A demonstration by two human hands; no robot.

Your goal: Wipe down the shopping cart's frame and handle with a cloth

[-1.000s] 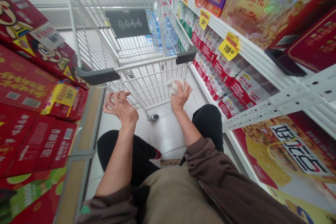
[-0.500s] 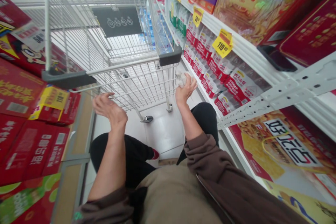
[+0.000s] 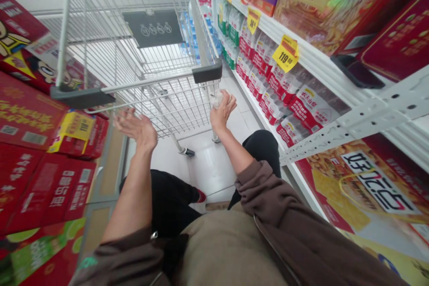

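Note:
A wire shopping cart (image 3: 147, 81) with dark grey handle corners stands in front of me. Just below its left corner is my left hand (image 3: 136, 128), fingers spread and nothing in it; whether the fingertips touch the wire is unclear. Near the cart's right rear side, my right hand (image 3: 224, 109) has its fingers curled around a crumpled whitish wad (image 3: 217, 98), cloth or tissue. Most of the wad is hidden by the fingers. A grey panel (image 3: 153, 27) with round printed marks hangs inside the cart.
Red boxes (image 3: 43, 187) are stacked close on my left. On the right, a white shelf (image 3: 318, 69) carries gift boxes, a dark phone-like object (image 3: 357, 71) and price tags. Shrink-wrapped bottles (image 3: 284, 82) line the level below. Cart wheels (image 3: 187, 152) rest on the tiled floor.
The cart's handle end has shifted left, its right corner most. My right hand has moved left and slightly up with the wad. My left hand has risen a little, its fingers more spread.

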